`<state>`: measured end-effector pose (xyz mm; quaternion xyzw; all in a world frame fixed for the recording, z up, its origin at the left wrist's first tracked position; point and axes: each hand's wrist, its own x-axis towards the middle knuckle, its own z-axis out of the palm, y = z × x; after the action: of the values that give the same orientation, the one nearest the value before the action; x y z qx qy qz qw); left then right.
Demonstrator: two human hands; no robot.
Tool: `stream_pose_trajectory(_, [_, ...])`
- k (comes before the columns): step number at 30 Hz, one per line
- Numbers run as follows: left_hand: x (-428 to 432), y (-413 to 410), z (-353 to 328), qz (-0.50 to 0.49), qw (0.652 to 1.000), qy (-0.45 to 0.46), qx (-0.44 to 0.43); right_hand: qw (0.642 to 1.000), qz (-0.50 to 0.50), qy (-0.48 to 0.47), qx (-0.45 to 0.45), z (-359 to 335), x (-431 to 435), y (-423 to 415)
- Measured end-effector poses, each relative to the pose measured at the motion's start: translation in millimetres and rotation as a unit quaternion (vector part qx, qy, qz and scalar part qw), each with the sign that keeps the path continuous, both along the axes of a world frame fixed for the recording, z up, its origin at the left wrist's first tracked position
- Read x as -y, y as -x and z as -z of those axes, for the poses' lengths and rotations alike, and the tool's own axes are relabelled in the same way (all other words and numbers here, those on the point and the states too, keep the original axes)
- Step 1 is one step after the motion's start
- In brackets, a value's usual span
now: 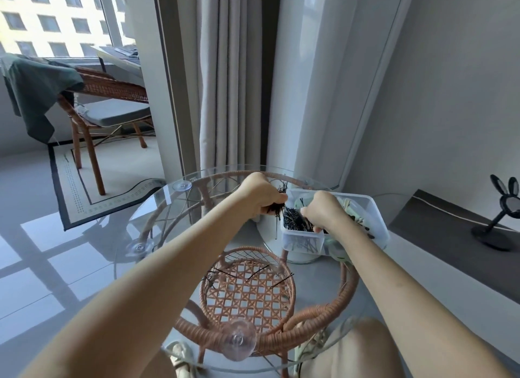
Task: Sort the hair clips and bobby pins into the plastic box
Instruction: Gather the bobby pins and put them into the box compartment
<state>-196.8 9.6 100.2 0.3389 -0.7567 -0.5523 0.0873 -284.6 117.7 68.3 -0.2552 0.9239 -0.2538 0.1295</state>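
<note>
A clear plastic box [377,217] stands on the round glass table [157,206] at its far right. Its near-left compartment holds a heap of black bobby pins [294,223]; pale hair clips [353,211] lie in the compartment behind. My left hand [260,193] grips a bundle of black bobby pins [277,207] just left of the box's rim. My right hand [320,211] reaches into the box, its fingers curled down among the pins; what it pinches is hidden. Several loose bobby pins [281,280] lie on the glass nearer to me.
Under the glass is a woven rattan shelf [247,296] and frame. A rattan chair [109,96] with a green cloth stands far left by the window. A black mirror stand [499,217] sits on the dark ledge to the right. Curtains hang behind the table.
</note>
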Motion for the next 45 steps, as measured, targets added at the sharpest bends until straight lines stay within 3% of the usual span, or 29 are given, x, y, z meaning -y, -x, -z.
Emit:
stream_pose_trajectory(6, [-14,42,8,0.02,0.999,0.033,0.034,0.996,0.017,0.065,0.066,4,-7,9])
stream_pose_trajectory(10, [-21,55,16,0.029,0.978,0.188,0.086,0.988,0.026,0.144,0.05,5,-24,13])
stream_pose_trajectory(15, [-33,58,24,0.075,0.94,0.31,0.126,0.988,0.017,0.15,0.01,3,-41,12])
stream_pose_trajectory(20, [-34,57,14,0.148,0.912,0.347,0.163,0.988,0.004,0.157,-0.01,-2,-55,2])
stream_pose_trajectory(23, [-22,42,1,0.169,0.932,0.285,0.147,0.985,-0.032,0.162,-0.057,-5,-63,-12])
stream_pose_trajectory(26, [-1,6,-2,0.157,0.941,0.275,0.123,0.98,-0.137,0.135,-0.055,2,-70,-35])
stream_pose_trajectory(29, [20,-49,17,0.198,0.874,0.394,0.203,0.966,-0.251,0.013,-0.067,28,-73,-53])
stream_pose_trajectory(31, [32,-87,40,0.244,0.842,0.422,0.232,0.945,-0.304,-0.058,-0.102,50,-69,-58])
stream_pose_trajectory(35, [50,-139,84,0.277,0.836,0.405,0.247,0.934,-0.331,-0.061,-0.122,73,-45,-62])
stream_pose_trajectory(42, [50,-149,107,0.248,0.871,0.407,0.121,0.939,-0.311,-0.064,-0.132,66,-3,-74])
stream_pose_trajectory(45, [45,-145,108,0.247,0.868,0.416,0.109,0.938,-0.299,-0.098,-0.146,68,-3,-79])
